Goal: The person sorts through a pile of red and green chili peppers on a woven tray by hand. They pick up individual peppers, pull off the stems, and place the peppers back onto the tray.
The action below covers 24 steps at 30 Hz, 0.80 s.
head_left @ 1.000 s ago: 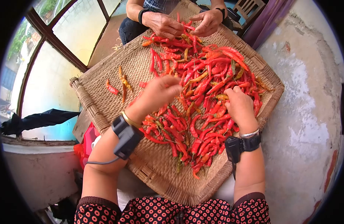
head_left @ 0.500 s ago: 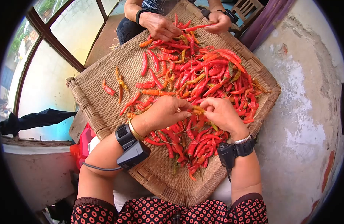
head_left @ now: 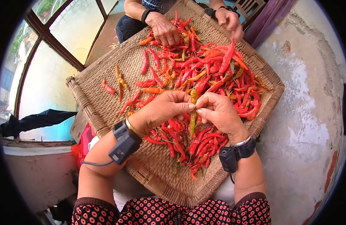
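A yellow-green chili stands lengthwise between my hands, over the pile of red chilies. My left hand pinches it from the left with thumb and fingertips. From the right, my right hand grips the same chili between thumb and forefinger. Beneath both hands the pile spreads over a woven tray. A few orange and yellow chilies lie apart at the tray's left.
Across the tray, a co-worker's hand reaches into the pile, and the other hand hangs over its far right. A plastered wall stands right, windows left, with a dark folded umbrella.
The yellowish chili has turned from lying across to lengthwise between my fingers. The co-worker's right-side hand has moved right and let go of a red chili, which now lies on the pile.
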Each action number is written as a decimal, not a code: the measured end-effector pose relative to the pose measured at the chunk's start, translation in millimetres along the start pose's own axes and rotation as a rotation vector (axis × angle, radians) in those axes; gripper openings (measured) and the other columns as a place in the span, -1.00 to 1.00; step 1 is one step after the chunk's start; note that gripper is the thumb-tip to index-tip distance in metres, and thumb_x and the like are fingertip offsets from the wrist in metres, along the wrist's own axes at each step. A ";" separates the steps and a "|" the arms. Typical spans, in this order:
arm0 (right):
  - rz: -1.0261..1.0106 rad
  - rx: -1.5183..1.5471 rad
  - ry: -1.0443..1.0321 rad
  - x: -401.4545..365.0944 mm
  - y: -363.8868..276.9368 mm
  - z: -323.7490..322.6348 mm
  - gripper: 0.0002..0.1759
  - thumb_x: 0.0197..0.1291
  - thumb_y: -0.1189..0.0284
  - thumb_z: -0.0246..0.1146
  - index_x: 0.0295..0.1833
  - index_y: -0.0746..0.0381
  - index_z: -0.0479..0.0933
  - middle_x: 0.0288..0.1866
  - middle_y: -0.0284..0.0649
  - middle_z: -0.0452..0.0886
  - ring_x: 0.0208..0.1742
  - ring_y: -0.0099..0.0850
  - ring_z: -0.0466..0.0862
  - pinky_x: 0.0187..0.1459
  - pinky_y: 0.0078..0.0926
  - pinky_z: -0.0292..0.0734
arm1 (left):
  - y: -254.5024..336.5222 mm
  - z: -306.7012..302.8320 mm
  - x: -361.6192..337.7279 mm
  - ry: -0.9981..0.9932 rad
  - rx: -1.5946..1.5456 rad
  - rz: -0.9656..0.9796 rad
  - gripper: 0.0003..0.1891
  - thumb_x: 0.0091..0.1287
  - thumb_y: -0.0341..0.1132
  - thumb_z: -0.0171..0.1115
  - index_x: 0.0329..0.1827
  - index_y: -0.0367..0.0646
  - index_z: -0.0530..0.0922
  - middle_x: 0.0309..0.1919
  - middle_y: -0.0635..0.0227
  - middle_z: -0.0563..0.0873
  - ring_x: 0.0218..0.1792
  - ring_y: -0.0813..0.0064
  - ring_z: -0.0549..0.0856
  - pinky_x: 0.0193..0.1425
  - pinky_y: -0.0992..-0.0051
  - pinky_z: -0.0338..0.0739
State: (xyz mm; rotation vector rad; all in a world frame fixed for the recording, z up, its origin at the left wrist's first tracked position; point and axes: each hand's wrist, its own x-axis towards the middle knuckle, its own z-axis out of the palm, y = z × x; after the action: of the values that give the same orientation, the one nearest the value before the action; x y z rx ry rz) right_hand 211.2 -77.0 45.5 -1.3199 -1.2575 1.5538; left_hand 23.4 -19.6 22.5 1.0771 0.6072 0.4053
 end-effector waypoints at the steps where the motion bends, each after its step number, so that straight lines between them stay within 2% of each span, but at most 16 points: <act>1: -0.033 0.027 -0.024 0.7 1.8 -0.5 -0.90 0.13 0.63 0.14 -0.22 0.28 0.48 -0.44 -0.44 0.49 -0.52 -0.72 0.49 -0.51 -0.76 0.40 | 0.7 -0.3 -0.1 0.000 0.000 -0.001 -0.86 0.25 -0.29 0.23 -0.21 -0.12 0.56 -0.46 0.60 0.58 -0.51 0.83 0.47 -0.44 0.77 0.35; 3: -0.066 0.054 -0.051 3.0 5.2 -1.7 -0.90 0.13 0.61 0.14 -0.21 0.29 0.48 -0.44 -0.43 0.50 -0.52 -0.71 0.49 -0.49 -0.73 0.43 | 3.5 -3.5 0.7 0.055 0.063 -0.035 -0.86 0.25 -0.28 0.23 -0.24 -0.13 0.56 -0.47 0.61 0.57 -0.51 0.82 0.48 -0.46 0.77 0.35; 5: -0.125 -0.244 0.063 6.7 8.8 -5.1 -0.86 0.11 0.59 0.16 -0.18 0.31 0.47 -0.43 -0.35 0.55 -0.51 -0.61 0.55 -0.46 -0.62 0.47 | 11.2 -12.9 -0.1 0.171 0.052 0.060 -0.83 0.30 -0.24 0.17 -0.21 -0.15 0.56 -0.43 0.57 0.60 -0.53 0.81 0.49 -0.48 0.74 0.39; 6: -0.246 -0.555 0.116 7.8 12.3 -10.8 -0.79 0.04 0.54 0.23 -0.16 0.29 0.47 -0.38 -0.20 0.58 -0.43 -0.38 0.62 -0.39 -0.42 0.52 | 11.9 -15.3 3.6 0.352 -0.085 0.111 -0.80 0.32 -0.22 0.14 -0.18 -0.16 0.55 -0.42 0.55 0.60 -0.55 0.81 0.48 -0.49 0.73 0.39; 7: -0.246 -0.554 0.116 7.5 16.7 -14.6 -0.79 0.04 0.54 0.23 -0.16 0.29 0.47 -0.38 -0.20 0.58 -0.43 -0.38 0.62 -0.39 -0.42 0.52 | 11.9 -17.6 7.0 0.533 -0.223 0.162 -0.77 0.33 -0.20 0.12 -0.14 -0.17 0.54 -0.41 0.53 0.60 -0.57 0.80 0.47 -0.49 0.72 0.39; 9: -0.342 -1.195 0.300 6.5 22.9 -20.1 -0.73 -0.06 0.47 0.30 -0.19 0.23 0.48 -0.32 -0.13 0.58 -0.30 -0.19 0.62 -0.29 -0.26 0.51 | 9.5 -22.3 6.9 0.602 -0.182 0.115 -0.73 0.35 -0.17 0.09 -0.07 -0.19 0.52 -0.39 0.49 0.60 -0.57 0.76 0.49 -0.50 0.69 0.40; 11: -0.300 -1.175 0.274 4.6 21.2 -20.9 -0.72 -0.10 0.42 0.33 -0.22 0.22 0.48 -0.30 -0.12 0.57 -0.24 -0.11 0.59 -0.24 -0.18 0.49 | 0.2 -20.9 9.0 0.396 0.395 0.167 -0.70 0.36 -0.14 0.07 -0.07 -0.19 0.52 -0.39 0.51 0.61 -0.51 0.74 0.53 -0.46 0.69 0.42; 12: -0.236 -1.254 0.226 2.2 17.4 -19.7 -0.72 -0.10 0.41 0.33 -0.22 0.22 0.48 -0.30 -0.12 0.57 -0.25 -0.11 0.59 -0.24 -0.19 0.49 | -3.8 -16.9 6.0 0.271 0.607 0.185 -0.72 0.29 -0.15 0.14 -0.11 -0.16 0.54 -0.37 0.41 0.64 -0.46 0.56 0.61 -0.41 0.57 0.48; 13: -0.168 -1.331 0.176 0.7 15.8 -19.0 -0.72 -0.09 0.41 0.33 -0.22 0.22 0.47 -0.30 -0.12 0.57 -0.25 -0.11 0.59 -0.24 -0.19 0.49 | -7.4 -12.0 5.8 0.271 0.604 0.183 -0.72 0.29 -0.15 0.14 -0.11 -0.16 0.54 -0.37 0.41 0.64 -0.46 0.56 0.61 -0.41 0.57 0.48; 15: -0.183 -1.296 0.127 2.3 19.1 -20.0 -0.69 -0.09 0.40 0.33 -0.18 0.22 0.49 -0.29 -0.10 0.57 -0.23 -0.11 0.58 -0.21 -0.21 0.48 | -14.9 -2.9 7.1 -0.023 1.406 0.285 -0.77 0.11 -0.26 0.27 -0.24 -0.20 0.58 -0.41 0.22 0.64 -0.36 0.26 0.66 -0.31 0.35 0.54; 16: -0.206 -1.259 0.081 4.2 21.2 -20.4 -0.67 -0.09 0.40 0.32 -0.14 0.23 0.50 -0.27 -0.08 0.57 -0.20 -0.11 0.57 -0.17 -0.24 0.47 | -20.1 -2.6 5.2 -0.023 1.404 0.284 -0.77 0.11 -0.26 0.27 -0.24 -0.20 0.58 -0.41 0.22 0.64 -0.36 0.26 0.66 -0.31 0.35 0.54; 18: -0.230 -1.212 0.035 10.1 27.5 -17.3 -0.66 -0.09 0.40 0.32 -0.14 0.23 0.50 -0.28 -0.09 0.57 -0.19 -0.11 0.57 -0.17 -0.23 0.47 | -29.1 -4.8 3.2 -0.096 1.470 0.182 -0.76 0.02 -0.26 0.29 -0.27 -0.17 0.59 -0.44 0.15 0.63 -0.31 0.13 0.65 -0.26 0.26 0.54; 21: -0.251 -1.182 -0.022 17.0 42.2 -11.2 -0.66 -0.11 0.39 0.33 -0.16 0.24 0.49 -0.28 -0.09 0.57 -0.20 -0.11 0.57 -0.17 -0.23 0.47 | -26.8 -5.9 5.2 -0.130 1.605 0.063 -0.79 0.01 -0.27 0.27 -0.27 -0.09 0.60 -0.37 0.25 0.59 -0.28 0.21 0.63 -0.23 0.28 0.53; 24: -0.227 -1.246 -0.020 18.8 44.7 -10.1 -0.74 -0.10 0.41 0.31 -0.25 0.26 0.50 -0.32 -0.08 0.57 -0.23 -0.11 0.58 -0.21 -0.24 0.47 | -19.8 -9.9 5.2 -0.187 1.563 0.113 -0.80 0.04 -0.29 0.26 -0.27 -0.11 0.62 -0.39 0.24 0.63 -0.33 0.22 0.64 -0.26 0.33 0.53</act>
State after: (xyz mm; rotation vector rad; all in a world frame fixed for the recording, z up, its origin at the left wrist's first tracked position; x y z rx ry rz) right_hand 219.9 -68.5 -2.6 -1.7260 -2.4399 0.5115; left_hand 21.4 -18.1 -0.2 2.6043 0.6606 -0.1870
